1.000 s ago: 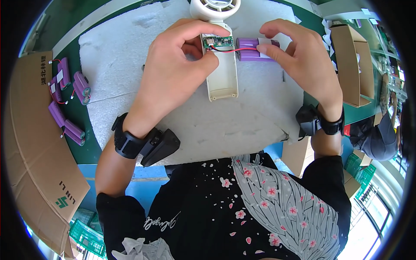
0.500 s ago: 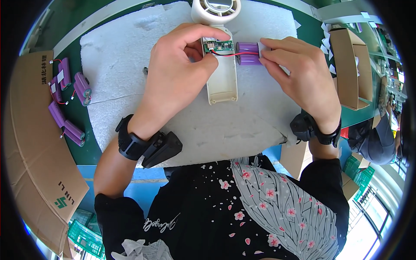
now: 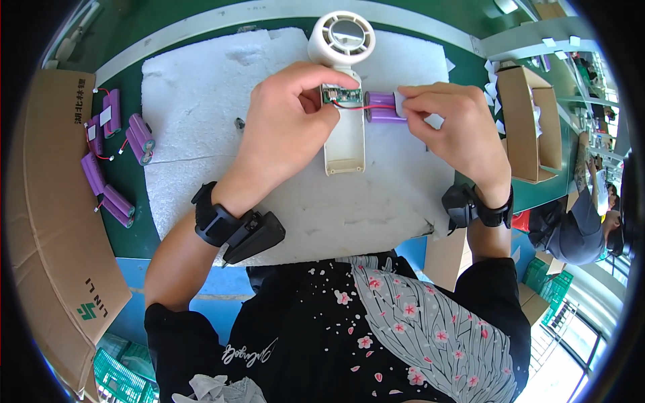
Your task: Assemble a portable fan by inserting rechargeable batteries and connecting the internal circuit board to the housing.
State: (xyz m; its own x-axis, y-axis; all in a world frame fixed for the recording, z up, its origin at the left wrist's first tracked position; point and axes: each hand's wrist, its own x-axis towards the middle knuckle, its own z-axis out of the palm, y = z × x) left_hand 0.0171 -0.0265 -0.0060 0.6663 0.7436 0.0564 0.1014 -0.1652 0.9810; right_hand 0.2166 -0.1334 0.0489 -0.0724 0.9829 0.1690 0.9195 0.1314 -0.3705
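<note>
A cream handheld fan (image 3: 345, 144) lies with its handle housing exposed and its round head (image 3: 342, 40) pointing away from me. Inside the upper handle sits a green circuit board (image 3: 349, 95). My left hand (image 3: 285, 127) grips the housing beside the board, thumb and fingers closed around it. Red and black wires (image 3: 356, 107) run from the board toward a purple battery pack (image 3: 381, 107) just right of the handle. At the pack's right end, my right hand (image 3: 463, 124) pinches a white patch (image 3: 400, 104); whether it is stuck to the pack is hidden by the fingers.
A white foam sheet (image 3: 195, 114) covers the green table. Several purple battery packs (image 3: 140, 138) lie at left beside a large cardboard box (image 3: 60, 201). An open carton (image 3: 524, 127) stands at right near white paper pieces (image 3: 492, 84). Another person (image 3: 581, 228) is at far right.
The fan, foam and hands sit lower in the picture, and the whole fan head shows. Right-hand fingers have curled slightly more around the white patch. The left hand keeps its grip.
</note>
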